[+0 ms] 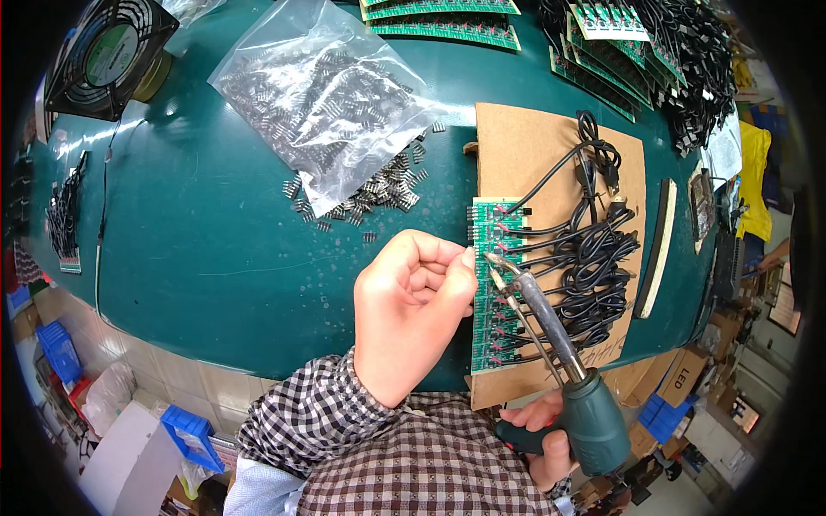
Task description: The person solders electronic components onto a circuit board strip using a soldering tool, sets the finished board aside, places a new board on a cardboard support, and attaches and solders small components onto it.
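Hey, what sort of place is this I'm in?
Likely an electronics assembly workshop: there's a soldering gun by a green circuit board, black cables bundled beside it, and a clear bag of small pronged parts on the table.

The left forearm [314, 408] slants up from near the person's lap in a checked sleeve. The left hand [404, 305] has thumb and forefinger brought together at the tips, other fingers tucked under. Lower down, the right hand [544, 421] is curled into a grip, partly hidden.
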The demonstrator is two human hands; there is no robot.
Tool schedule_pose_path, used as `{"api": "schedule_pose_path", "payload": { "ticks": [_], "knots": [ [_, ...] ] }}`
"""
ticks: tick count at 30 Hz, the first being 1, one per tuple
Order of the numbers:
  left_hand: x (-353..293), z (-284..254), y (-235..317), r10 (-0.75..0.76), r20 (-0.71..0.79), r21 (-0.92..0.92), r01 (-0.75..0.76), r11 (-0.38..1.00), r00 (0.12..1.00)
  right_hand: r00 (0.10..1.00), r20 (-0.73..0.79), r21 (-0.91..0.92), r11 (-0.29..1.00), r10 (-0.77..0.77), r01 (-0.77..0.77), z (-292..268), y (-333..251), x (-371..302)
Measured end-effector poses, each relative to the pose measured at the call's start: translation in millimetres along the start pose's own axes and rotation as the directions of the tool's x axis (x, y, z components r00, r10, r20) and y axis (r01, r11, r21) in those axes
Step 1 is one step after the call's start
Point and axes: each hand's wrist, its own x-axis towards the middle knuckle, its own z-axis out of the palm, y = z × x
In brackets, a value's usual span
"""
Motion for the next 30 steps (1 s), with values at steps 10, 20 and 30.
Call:
{"api": "schedule_pose_path", "payload": {
  "ticks": [10,20,30],
  "knots": [
    [-1.1,0.0,0.8,0.002,0.013,0.025,-0.002,1.0,1.0,0.999,-0.023,0.048,0.998,-0.027,0.028,-2.8,5.1,-3.8],
    [-15.2,-18.3,16.8,0.021,0.024,-0.009,-0.021,1.0,0.999,0.996,-0.056,0.168,0.982,-0.075,0.083,-2.6,5.1,-1.4],
    [11.6,-36.2,26.9,0.564,0.268,0.84,-0.477,0.261,0.781,0.965,0.258,0.596,0.792,-0.034,-0.131,-25.8,5.0,5.1]
  ]
}}
